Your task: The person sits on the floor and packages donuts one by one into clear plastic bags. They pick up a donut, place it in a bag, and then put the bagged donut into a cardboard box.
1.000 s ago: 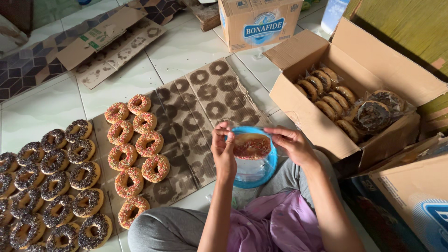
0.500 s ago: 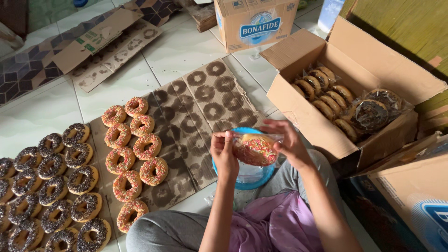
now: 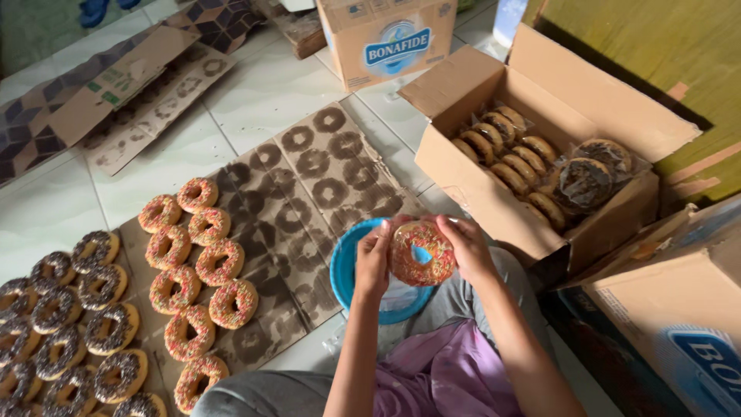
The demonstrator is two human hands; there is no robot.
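Both hands grip one rainbow-sprinkled doughnut in a clear bag: the left hand pinches its left edge, the right hand curls round its right edge, holding it above a blue plastic lid. Nine more rainbow-sprinkled doughnuts lie in two rows on a grease-ringed cardboard sheet, beside chocolate-sprinkled doughnuts running past the frame edge. All this rests on a pale tiled floor, with an open carton of bagged doughnuts at right.
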